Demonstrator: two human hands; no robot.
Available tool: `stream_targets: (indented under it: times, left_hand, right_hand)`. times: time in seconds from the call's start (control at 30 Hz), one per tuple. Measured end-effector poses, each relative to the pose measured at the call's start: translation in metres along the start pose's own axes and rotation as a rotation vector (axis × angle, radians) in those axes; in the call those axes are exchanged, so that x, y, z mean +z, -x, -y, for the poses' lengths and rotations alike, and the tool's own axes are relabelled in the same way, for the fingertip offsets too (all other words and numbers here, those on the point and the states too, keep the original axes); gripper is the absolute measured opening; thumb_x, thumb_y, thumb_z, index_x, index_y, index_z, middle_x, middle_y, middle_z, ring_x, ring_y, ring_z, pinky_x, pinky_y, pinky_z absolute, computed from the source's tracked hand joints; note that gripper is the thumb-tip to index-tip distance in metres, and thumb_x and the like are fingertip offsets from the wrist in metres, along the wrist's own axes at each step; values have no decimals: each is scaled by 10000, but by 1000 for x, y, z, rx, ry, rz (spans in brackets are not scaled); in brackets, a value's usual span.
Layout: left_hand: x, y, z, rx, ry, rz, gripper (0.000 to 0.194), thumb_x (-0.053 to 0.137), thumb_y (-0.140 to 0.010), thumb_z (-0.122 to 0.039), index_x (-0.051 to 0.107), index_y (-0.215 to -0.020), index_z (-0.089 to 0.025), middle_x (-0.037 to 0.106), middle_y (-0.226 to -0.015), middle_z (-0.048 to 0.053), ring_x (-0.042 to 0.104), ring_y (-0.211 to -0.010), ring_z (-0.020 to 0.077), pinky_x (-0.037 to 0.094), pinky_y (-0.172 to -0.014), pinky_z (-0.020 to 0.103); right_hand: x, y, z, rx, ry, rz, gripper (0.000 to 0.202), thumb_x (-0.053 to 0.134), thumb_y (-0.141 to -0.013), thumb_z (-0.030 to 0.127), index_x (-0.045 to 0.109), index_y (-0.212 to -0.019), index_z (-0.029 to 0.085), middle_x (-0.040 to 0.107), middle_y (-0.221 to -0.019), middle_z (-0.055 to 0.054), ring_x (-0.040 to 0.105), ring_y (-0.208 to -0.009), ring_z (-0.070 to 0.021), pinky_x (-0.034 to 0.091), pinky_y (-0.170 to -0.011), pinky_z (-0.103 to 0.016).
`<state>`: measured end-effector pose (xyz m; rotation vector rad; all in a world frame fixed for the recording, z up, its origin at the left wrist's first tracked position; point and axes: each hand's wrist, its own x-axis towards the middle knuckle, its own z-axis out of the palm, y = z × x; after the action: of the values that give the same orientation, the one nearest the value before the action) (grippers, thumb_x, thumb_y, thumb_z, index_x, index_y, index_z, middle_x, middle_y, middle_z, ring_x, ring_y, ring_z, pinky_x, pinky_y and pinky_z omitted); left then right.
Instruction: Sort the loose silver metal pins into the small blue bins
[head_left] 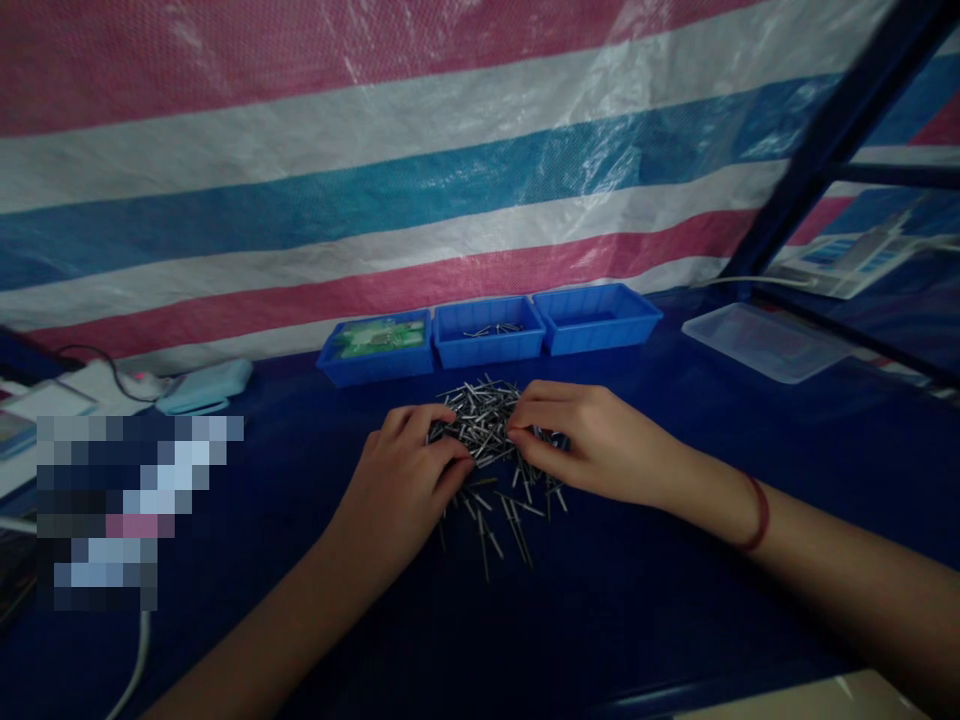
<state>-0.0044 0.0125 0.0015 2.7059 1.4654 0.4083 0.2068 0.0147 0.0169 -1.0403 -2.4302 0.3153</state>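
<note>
A loose pile of blind rivets (pixel 484 415), thin silvery pins with thicker sleeves, lies on the dark blue tabletop, with several strewn towards me. My left hand (pixel 405 460) curves around the pile's left side, thumb and forefinger apart, their tips touching the rivets. At the right edge of the heap, my right hand (pixel 574 430) has its thumb and forefinger tips brought together in a pinch. Whatever lies between those tips is hidden. Behind the pile, the middle blue bin (pixel 491 347) contains a few similar rivets.
The left blue bin (pixel 375 370) holds green-and-clear plastic packets; a right blue bin (pixel 600 335) stands beside the middle one. A translucent lid (pixel 765 342) lies at the right. Cables and a light-blue case (pixel 206 385) sit at the left. Striped sheeting (pixel 420 190) hangs behind.
</note>
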Motion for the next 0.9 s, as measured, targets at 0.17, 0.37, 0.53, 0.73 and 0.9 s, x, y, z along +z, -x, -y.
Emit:
stream_targets:
  times: [0.17,0.37,0.53,0.73,0.9]
  left_hand:
    - [-3,-1,-5,19,-16,12,94,645,-801,-283,703,-866,-246,561,-1188,35,463,-1108,264,423,-911,450]
    - [3,-2,-4,83,-34,-20,105,579,-842,-195,677,-876,-205,587,-1131,54,492,-1060,258,443,-876,447]
    - [7,-2,-6,108,-59,-64,165,486,-890,-169,651,-876,-162,587,-1077,80,504,-1013,253,453,-849,441]
    - [6,-3,-6,81,-86,-62,196,445,-907,-182,635,-904,-137,548,-1058,100,504,-982,256,453,-837,437]
    - [4,-5,-2,53,-71,-88,172,474,-894,-213,635,-912,-156,533,-1050,92,500,-970,254,449,-839,437]
  right_hand:
    - [2,1,-1,-24,-8,15,189,470,-867,170,648,-811,138,593,-807,-50,569,-738,-130,427,-671,-260]
    - [1,0,-1,-30,-5,32,192,465,-871,171,654,-855,143,597,-825,-50,570,-754,-138,429,-691,-273]
    - [2,0,0,-43,0,35,179,471,-867,163,648,-852,152,590,-826,-45,556,-753,-140,428,-693,-275]
    - [10,-1,2,-105,45,19,147,497,-847,146,643,-832,141,590,-862,-64,511,-800,-164,406,-739,-305]
    - [17,0,4,-95,77,-26,143,507,-801,107,643,-818,148,570,-936,-77,476,-853,-184,394,-756,-323]
